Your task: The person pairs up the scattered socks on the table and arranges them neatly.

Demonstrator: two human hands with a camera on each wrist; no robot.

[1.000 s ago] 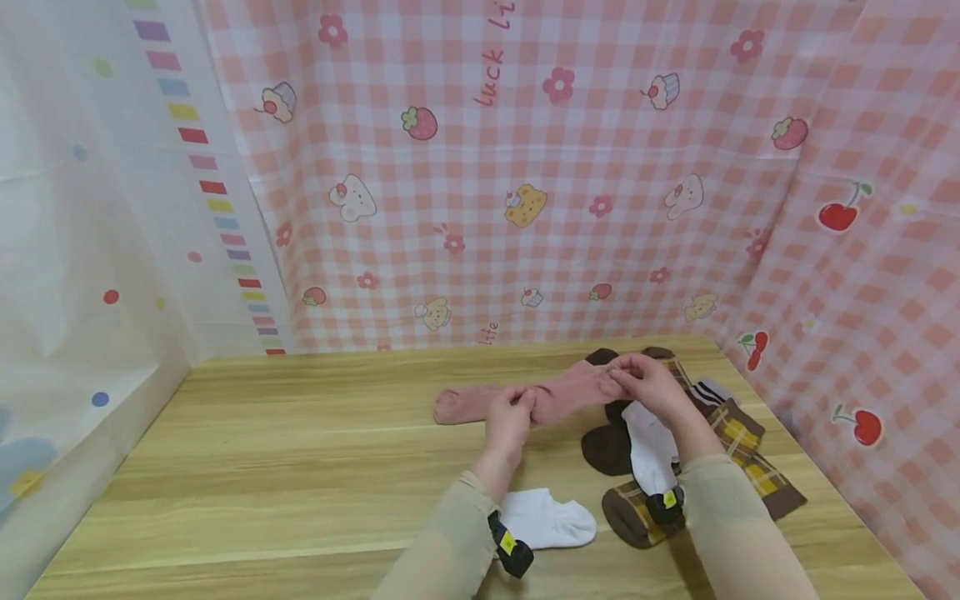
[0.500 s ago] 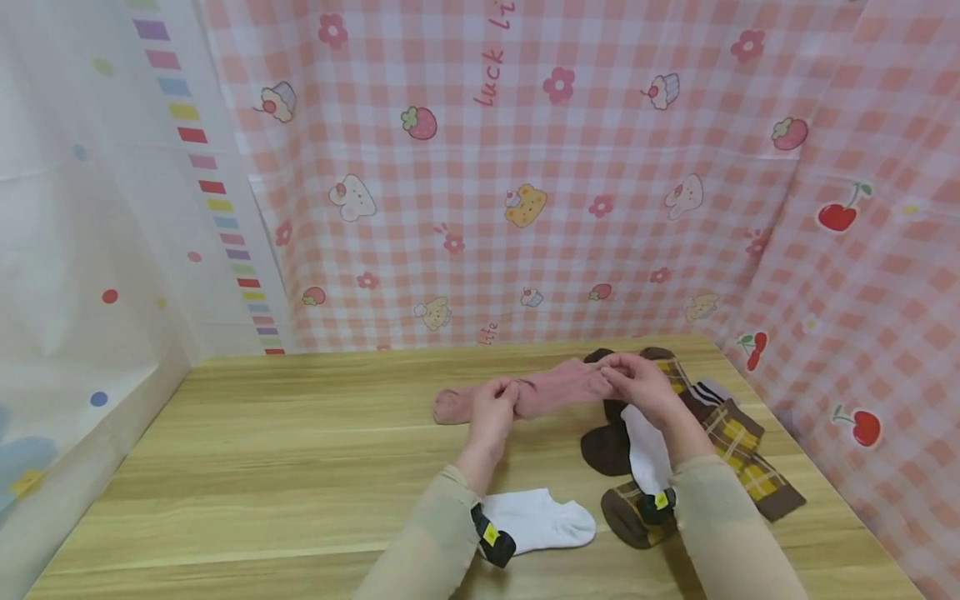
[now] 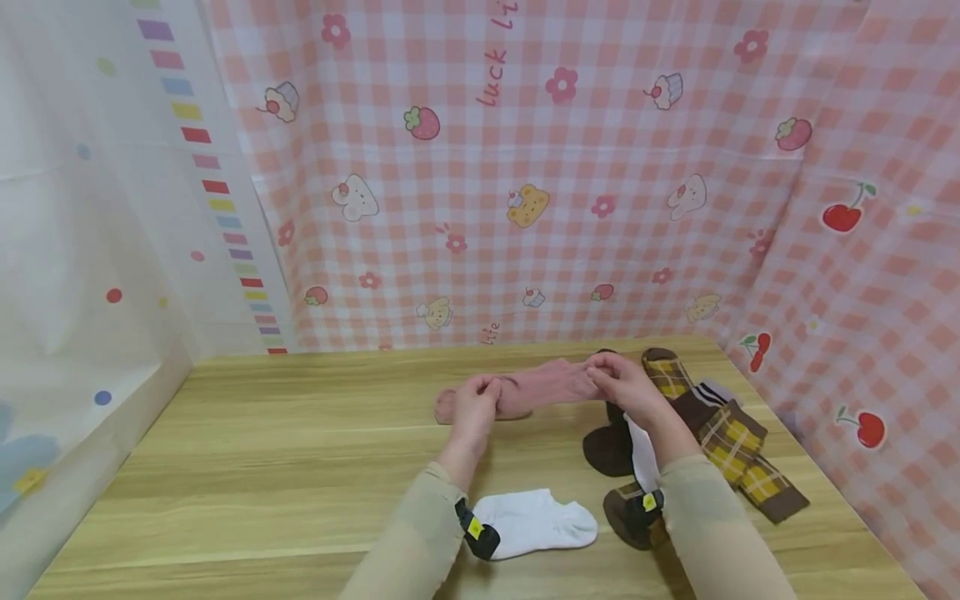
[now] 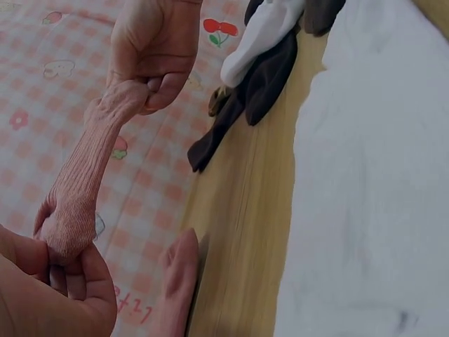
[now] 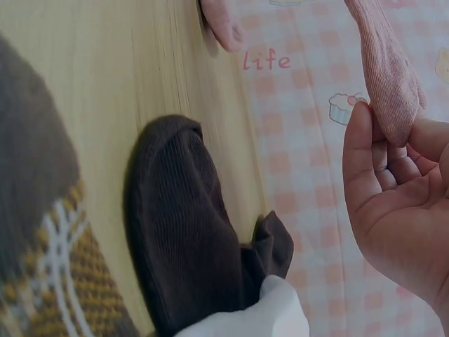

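A pink ribbed sock (image 3: 546, 387) is stretched between both hands above the table's far side. My left hand (image 3: 474, 410) pinches its left end between thumb and fingers. At the other end, my right hand (image 3: 628, 390) pinches the fabric, as the right wrist view also shows. Under the held sock lies a second pink sock (image 3: 444, 407), partly hidden by it and the left hand. A white ankle sock (image 3: 536, 523) lies flat near the left wrist. Below the right forearm are a dark brown sock (image 3: 607, 451) and another white sock (image 3: 643, 454), partly covered by the arm.
Several brown and yellow plaid socks (image 3: 733, 440) lie overlapping on the right of the wooden table (image 3: 285, 467). A grey sock cuff with dark stripes (image 3: 712, 393) shows among them. A pink checked cloth (image 3: 450, 167) hangs behind the table.
Both hands have moved left with the pink sock stretched between them, now more over the pink sock on the table. The other socks have stayed in place.
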